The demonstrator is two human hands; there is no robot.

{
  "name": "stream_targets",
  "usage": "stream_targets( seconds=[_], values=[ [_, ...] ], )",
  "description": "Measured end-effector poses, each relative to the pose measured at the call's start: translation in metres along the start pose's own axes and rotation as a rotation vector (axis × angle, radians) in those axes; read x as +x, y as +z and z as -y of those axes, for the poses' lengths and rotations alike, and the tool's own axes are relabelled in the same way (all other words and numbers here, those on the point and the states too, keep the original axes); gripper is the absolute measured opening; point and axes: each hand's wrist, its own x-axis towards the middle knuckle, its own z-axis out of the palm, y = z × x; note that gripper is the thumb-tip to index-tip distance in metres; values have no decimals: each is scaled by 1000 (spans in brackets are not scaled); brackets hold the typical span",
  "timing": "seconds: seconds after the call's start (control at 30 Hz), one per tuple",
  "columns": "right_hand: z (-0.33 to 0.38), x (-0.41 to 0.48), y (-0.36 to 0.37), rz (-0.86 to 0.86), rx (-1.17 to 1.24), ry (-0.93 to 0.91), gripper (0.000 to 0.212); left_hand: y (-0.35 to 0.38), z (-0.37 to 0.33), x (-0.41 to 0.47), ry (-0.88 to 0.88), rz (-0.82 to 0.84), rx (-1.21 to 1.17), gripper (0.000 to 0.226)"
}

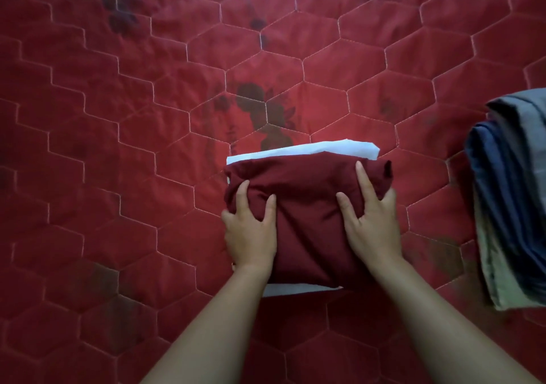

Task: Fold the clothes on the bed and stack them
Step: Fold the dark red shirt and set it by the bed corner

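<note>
View from above of a bed covered in a red quilt with hexagon stitching and faint dark flower prints. The left part of the quilt lies flat.

At centre and near, the left hand holds the left edge of a folded maroon garment. Its fingers are spread: thumb and forefinger lie on top, and the outer ones bend down over the side.

The maroon garment sits on a folded white garment, which shows as a strip along the far edge and another at the near edge. The right hand mirrors the left, with its forefinger stretched out on top and its other fingers hooked over the right edge.

At the far right, well apart from the hands, lies a stack of folded clothes in grey, blue and beige, partly cut off by the frame.

The grip looks to be on the maroon layer. If both pieces are lifted together, the white one may slide out or sag open, since whether the fingers reach beneath it cannot be seen. The maroon fold looks puffy at its far corners, so loose pressure could let it spring open. Set down off-centre, it could tip the layered stack at the right.
</note>
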Motion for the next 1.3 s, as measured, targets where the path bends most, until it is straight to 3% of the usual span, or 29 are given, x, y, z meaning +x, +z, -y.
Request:
stream_targets(
  seconds=[0.27, 0.73, 0.97, 1.3],
  values=[
    [23, -26, -22, 53, 41, -7, 52, -42, 9, -15, -19, 25, -93, 45],
    [191, -152, -59, 343, 31, -273, 50, -244, 61, -121, -200, -287, -214, 43],
    [324, -272, -34, 541, 23, -533, 50, -396, 136, -197, -369, -564, -244, 49],
    [485, -470, 75, 661, 8, -787, 50, -588, 304, -256, -494, -787, -368, 55]
  ],
)
